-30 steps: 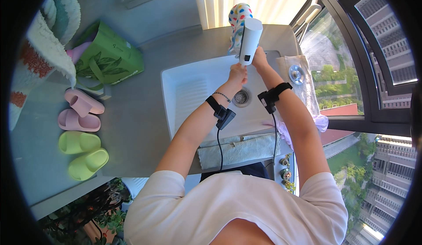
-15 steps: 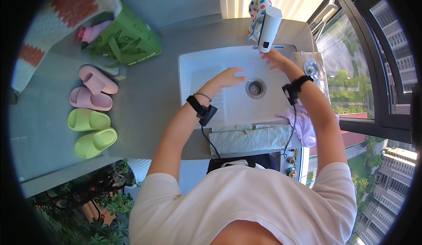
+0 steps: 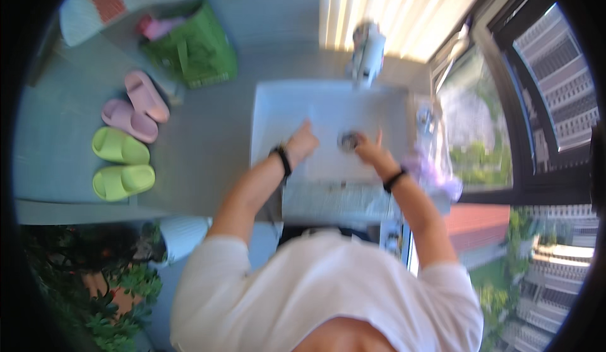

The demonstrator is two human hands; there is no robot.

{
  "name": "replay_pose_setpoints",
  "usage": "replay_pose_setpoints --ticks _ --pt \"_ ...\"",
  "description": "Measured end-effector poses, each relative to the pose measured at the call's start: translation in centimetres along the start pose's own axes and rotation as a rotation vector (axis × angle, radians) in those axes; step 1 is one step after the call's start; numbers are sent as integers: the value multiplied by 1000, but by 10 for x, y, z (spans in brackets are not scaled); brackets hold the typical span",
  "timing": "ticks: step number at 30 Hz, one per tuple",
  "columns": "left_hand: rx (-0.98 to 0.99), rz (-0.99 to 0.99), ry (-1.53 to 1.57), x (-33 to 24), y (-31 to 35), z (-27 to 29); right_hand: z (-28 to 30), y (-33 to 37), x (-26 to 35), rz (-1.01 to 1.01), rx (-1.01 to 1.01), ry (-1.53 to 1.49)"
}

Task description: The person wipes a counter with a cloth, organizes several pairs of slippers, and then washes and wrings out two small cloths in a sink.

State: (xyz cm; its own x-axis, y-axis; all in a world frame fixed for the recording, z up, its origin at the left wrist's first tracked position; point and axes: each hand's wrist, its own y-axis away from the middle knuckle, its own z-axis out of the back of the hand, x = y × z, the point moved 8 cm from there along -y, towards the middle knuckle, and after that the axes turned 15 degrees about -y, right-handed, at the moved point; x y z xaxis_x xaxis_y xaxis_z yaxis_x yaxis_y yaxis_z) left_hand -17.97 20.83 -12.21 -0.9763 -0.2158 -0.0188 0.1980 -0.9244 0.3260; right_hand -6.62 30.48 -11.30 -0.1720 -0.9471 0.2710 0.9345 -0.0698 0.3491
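Both of my hands are over the white sink [image 3: 287, 87], slightly smeared by motion. My left hand [image 3: 302, 144] hovers above the left part of the basin, a digit stretched forward and nothing visible in it. My right hand [image 3: 374, 151] is beside the drain [image 3: 348, 141] and partly overlaps its right edge. Its fingers stand apart, and no object shows in them; whether it touches the drain I cannot tell. The white faucet [image 3: 370, 52] rises at the far rim, with a spotted cloth behind it.
A grey-green cloth [image 3: 338, 200] lies along the sink's near edge, a lilac cloth [image 3: 435, 175] at its right. Left are pink slippers [image 3: 129, 120], lime slippers [image 3: 123, 181] and a green bag [image 3: 196, 49]. Plants [image 3: 120, 314] stand lower left; a window [image 3: 473, 131] is right.
My right hand has come back from under the faucet toward the drain. My left hand has drawn nearer to me. The whole view has shifted and blurred with head movement.
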Motion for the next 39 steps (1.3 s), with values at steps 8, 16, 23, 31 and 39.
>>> replay_pose_setpoints --ticks 8,16,23,31,39 --pt "-282 17 1077 24 22 115 151 -10 -47 -369 -630 -1758" --pt "-360 151 1207 24 49 164 286 -17 -66 -64 -1067 -2031" --pt "-676 -119 2249 57 72 213 332 35 142 552 -180 -1513" --pt "-642 -1040 2329 -20 121 221 245 18 187 715 -593 -811" --pt "-680 -871 2341 -27 143 207 251 67 212 926 -1 -2194"
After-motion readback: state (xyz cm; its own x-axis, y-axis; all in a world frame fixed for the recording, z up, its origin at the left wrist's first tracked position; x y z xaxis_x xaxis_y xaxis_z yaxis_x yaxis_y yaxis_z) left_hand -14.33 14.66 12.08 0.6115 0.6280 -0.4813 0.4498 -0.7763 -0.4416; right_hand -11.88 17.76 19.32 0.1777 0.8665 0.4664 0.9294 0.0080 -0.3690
